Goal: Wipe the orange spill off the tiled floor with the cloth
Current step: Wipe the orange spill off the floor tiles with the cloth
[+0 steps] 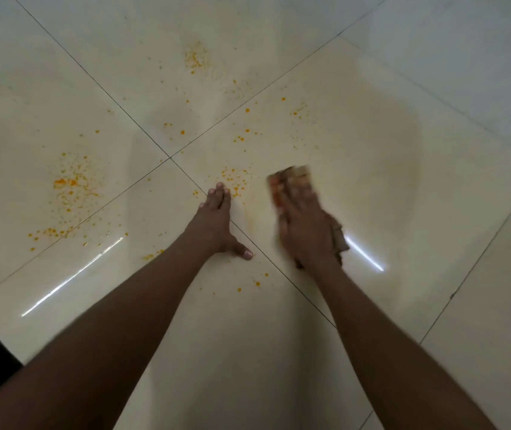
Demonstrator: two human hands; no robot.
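Orange spatter [72, 184] is scattered over the cream tiled floor [403, 169], thickest at the left, with smaller patches at the top centre and just beyond my left fingertips. My right hand [305, 231] presses flat on a brownish cloth [291, 175] stained orange at its front; both are motion-blurred. The cloth pokes out ahead of the fingers and behind the wrist. My left hand [217, 225] rests palm-down on the floor, fingers spread, holding nothing, its fingertips touching the edge of a spatter patch.
Dark grout lines [170, 158] cross just left of my left hand. Bright light streaks reflect off the glossy tiles on both sides. A faint yellowish smear lies between my two hands. A dark edge shows at the bottom left.
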